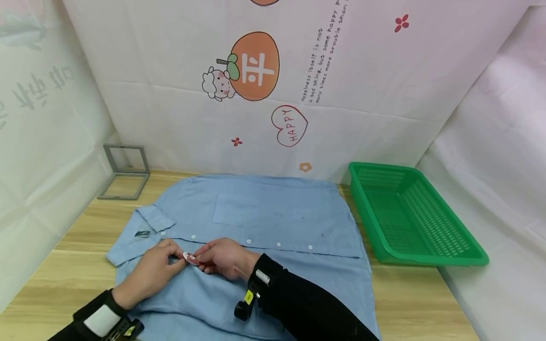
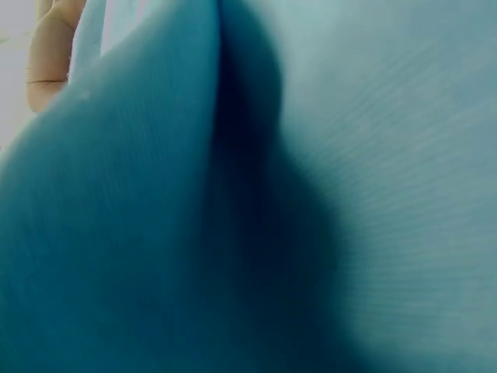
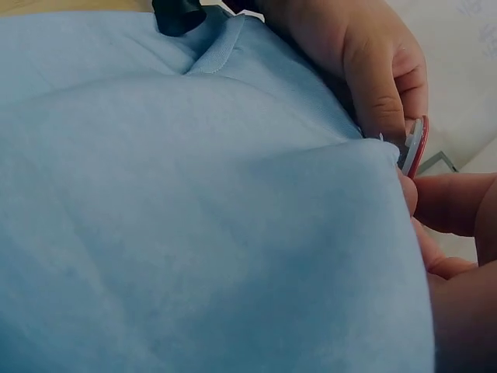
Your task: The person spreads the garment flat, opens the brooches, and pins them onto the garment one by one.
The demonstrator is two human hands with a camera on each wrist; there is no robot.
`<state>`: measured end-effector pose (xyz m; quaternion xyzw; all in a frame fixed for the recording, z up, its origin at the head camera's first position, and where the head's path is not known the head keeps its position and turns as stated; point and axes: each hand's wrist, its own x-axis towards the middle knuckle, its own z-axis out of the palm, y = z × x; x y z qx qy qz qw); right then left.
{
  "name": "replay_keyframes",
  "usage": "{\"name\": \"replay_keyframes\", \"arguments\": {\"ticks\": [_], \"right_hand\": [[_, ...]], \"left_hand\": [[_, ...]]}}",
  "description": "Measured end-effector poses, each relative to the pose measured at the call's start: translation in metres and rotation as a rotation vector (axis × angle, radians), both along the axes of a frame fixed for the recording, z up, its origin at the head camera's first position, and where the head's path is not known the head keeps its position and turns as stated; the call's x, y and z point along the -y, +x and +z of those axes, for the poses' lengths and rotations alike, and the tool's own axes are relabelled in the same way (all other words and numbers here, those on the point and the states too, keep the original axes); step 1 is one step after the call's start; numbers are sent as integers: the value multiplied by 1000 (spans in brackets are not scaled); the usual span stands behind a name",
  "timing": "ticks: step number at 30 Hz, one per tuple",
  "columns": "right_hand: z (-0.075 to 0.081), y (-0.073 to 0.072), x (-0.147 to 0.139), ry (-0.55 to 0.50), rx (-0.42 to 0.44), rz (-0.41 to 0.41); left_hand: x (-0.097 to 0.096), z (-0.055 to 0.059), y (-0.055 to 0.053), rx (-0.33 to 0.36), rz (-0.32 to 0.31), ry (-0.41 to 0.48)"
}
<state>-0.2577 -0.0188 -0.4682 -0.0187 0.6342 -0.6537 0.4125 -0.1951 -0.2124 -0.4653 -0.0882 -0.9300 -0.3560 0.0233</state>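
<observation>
A light-blue button-up shirt (image 1: 277, 218) lies spread on the wooden table, its collar toward the left. Over the front, just below the row of white buttons, both hands meet at a small round red-and-white pin badge (image 1: 190, 258). My right hand (image 1: 226, 258) pinches the badge by its edge between thumb and fingers. On the other side, my left hand (image 1: 153, 267) pinches raised shirt cloth right beside it. The right wrist view shows the badge (image 3: 419, 144) edge-on at the lifted fold. Blurred blue cloth (image 2: 116, 217) fills most of the left wrist view.
A green plastic basket (image 1: 431, 259) stands to the right of the shirt. At the back left is a grey folding frame stand (image 1: 142, 182). White printed cloth (image 1: 183, 118) hangs behind the wooden table (image 1: 64, 265) and at both sides.
</observation>
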Motion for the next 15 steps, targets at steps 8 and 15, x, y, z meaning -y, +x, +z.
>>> {"name": "replay_keyframes", "arguments": {"ticks": [8, 15], "right_hand": [[3, -2, -4, -44, -42, 75], [9, 1, -6, 57, -220, 171]], "left_hand": [[2, 0, -3, -20, -51, -2], [5, -4, -6, -16, -82, -25]]}}
